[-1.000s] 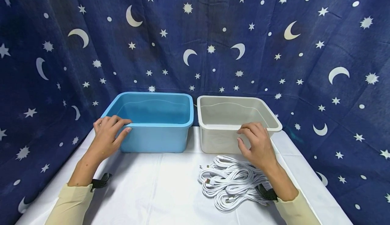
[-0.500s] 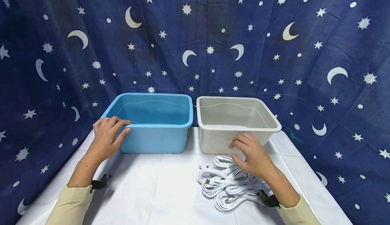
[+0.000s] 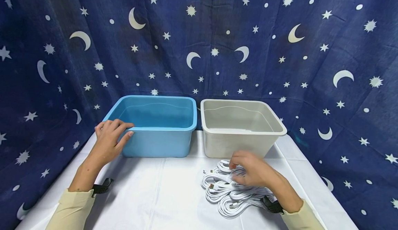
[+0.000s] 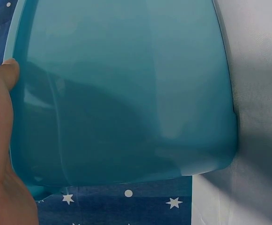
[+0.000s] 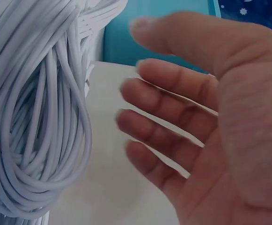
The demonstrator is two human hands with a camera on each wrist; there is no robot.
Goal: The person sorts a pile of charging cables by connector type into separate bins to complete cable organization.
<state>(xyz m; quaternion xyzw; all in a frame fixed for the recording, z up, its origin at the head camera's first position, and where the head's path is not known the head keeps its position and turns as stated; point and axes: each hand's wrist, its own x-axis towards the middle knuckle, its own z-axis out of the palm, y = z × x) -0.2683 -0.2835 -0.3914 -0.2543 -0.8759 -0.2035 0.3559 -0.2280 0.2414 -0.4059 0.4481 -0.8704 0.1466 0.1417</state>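
Head view showed the white cables heaped in front of the grey bin, the right hand hiding some loops. Right wrist view revealed what that angle did not: a gap between cables and fingertips, the 4 fingers loosely curved and slightly spread, the thumb apart from them. Close up, the cables were round, smooth cords coiled into long oval loops; the head view alone gave their small connectors.

Left of the grey bin stood the blue bin. The left hand gripped its rim, fingers bent over the top, thumb against the outside. Left wrist view showed just 1 digit's tip there, but more of the glossy plastic wall with its rounded corner.

Under the grey bin lay a lightly creased white cloth; behind it hung a navy curtain patterned with pale moons and stars.
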